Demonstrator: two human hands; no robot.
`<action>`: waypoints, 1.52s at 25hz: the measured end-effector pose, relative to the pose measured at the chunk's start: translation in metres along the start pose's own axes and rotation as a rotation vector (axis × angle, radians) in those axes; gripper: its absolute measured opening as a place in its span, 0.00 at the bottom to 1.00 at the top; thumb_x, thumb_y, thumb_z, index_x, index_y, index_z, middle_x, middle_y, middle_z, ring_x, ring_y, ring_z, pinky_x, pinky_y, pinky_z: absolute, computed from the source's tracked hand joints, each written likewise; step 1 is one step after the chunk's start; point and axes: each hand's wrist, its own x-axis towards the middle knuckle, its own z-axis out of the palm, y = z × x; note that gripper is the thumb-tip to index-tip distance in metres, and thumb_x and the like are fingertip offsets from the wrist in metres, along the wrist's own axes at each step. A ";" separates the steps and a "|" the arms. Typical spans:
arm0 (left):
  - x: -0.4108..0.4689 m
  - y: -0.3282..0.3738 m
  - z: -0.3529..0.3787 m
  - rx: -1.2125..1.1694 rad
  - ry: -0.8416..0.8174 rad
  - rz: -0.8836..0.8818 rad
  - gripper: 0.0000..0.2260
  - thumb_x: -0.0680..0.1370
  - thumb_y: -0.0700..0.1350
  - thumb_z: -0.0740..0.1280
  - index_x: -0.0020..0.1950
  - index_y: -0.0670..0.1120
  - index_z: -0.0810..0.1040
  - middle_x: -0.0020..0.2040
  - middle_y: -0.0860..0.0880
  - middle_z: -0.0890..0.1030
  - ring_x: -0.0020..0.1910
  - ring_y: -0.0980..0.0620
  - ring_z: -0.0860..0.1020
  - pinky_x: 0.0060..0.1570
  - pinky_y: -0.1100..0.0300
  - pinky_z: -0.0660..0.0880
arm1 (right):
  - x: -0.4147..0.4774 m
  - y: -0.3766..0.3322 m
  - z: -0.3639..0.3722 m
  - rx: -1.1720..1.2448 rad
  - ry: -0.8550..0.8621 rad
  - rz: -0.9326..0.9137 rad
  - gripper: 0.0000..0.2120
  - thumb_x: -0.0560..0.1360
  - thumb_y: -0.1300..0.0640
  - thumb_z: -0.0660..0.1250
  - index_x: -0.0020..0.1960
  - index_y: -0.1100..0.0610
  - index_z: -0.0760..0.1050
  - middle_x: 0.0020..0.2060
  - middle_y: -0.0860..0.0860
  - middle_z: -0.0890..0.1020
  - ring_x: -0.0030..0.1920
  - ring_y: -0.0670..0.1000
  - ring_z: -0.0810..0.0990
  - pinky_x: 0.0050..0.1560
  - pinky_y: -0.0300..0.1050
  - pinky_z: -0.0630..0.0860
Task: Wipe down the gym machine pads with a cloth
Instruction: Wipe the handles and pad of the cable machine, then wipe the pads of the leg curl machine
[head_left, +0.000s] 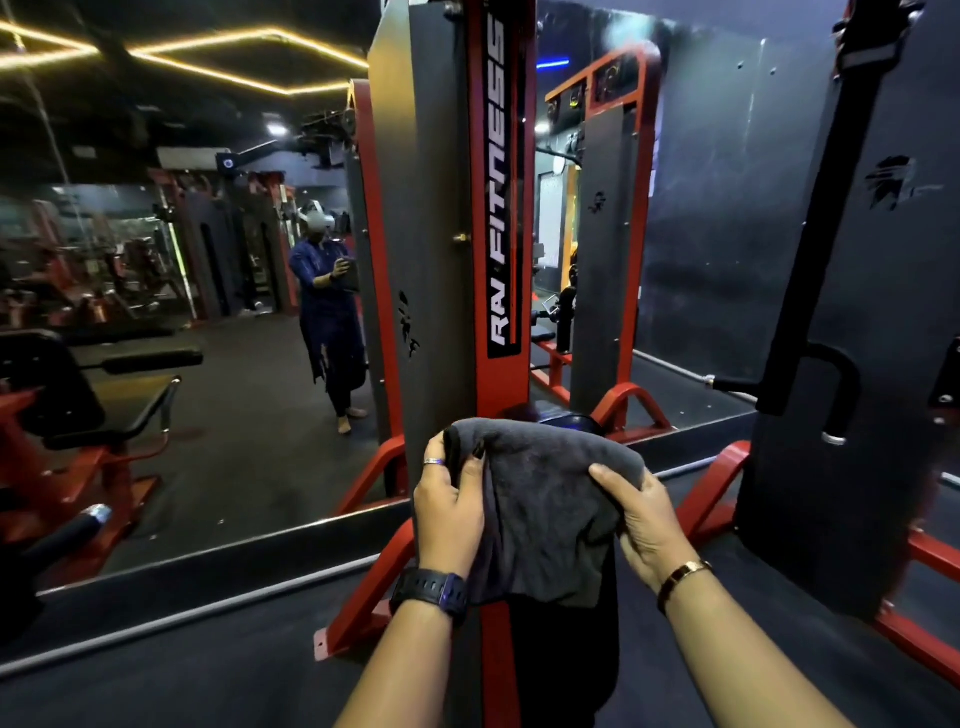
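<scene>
A dark grey cloth (545, 509) is draped over a black machine pad (566, 660) in front of me, low in the middle of the view. Only the pad's lower part shows below the cloth. My left hand (449, 512) grips the cloth's left edge, fingers curled round it and the pad's side. On the right edge my right hand (641, 519) clasps the cloth, thumb on top. Behind the pad rises the red and grey weight-stack column (467, 218) marked RW FITNESS.
A wall mirror (208, 291) behind the machine reflects the gym and a person in blue. A black seat on a red frame (67, 405) stands at the left. A tall black shroud with a curved handle (841, 374) stands at the right, on red floor rails (930, 551).
</scene>
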 end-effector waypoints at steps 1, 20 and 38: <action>-0.003 0.001 -0.008 0.016 0.033 -0.008 0.15 0.78 0.46 0.64 0.64 0.44 0.72 0.52 0.46 0.81 0.53 0.49 0.79 0.54 0.57 0.75 | -0.002 0.001 0.007 -0.047 0.011 -0.033 0.17 0.63 0.61 0.75 0.51 0.57 0.78 0.43 0.53 0.85 0.46 0.51 0.83 0.44 0.41 0.79; -0.072 0.016 -0.306 0.405 0.617 -0.068 0.17 0.80 0.41 0.60 0.69 0.40 0.68 0.53 0.39 0.80 0.53 0.41 0.78 0.51 0.55 0.73 | -0.163 0.098 0.259 -0.565 -0.207 -0.318 0.17 0.78 0.49 0.59 0.59 0.62 0.70 0.36 0.46 0.75 0.37 0.47 0.75 0.40 0.38 0.71; -0.214 0.098 -0.571 0.687 1.056 -0.067 0.19 0.79 0.41 0.61 0.70 0.38 0.67 0.39 0.33 0.79 0.39 0.35 0.77 0.39 0.49 0.72 | -0.395 0.161 0.451 -0.358 -0.609 -0.263 0.25 0.75 0.42 0.57 0.57 0.64 0.72 0.41 0.60 0.81 0.45 0.61 0.78 0.42 0.48 0.72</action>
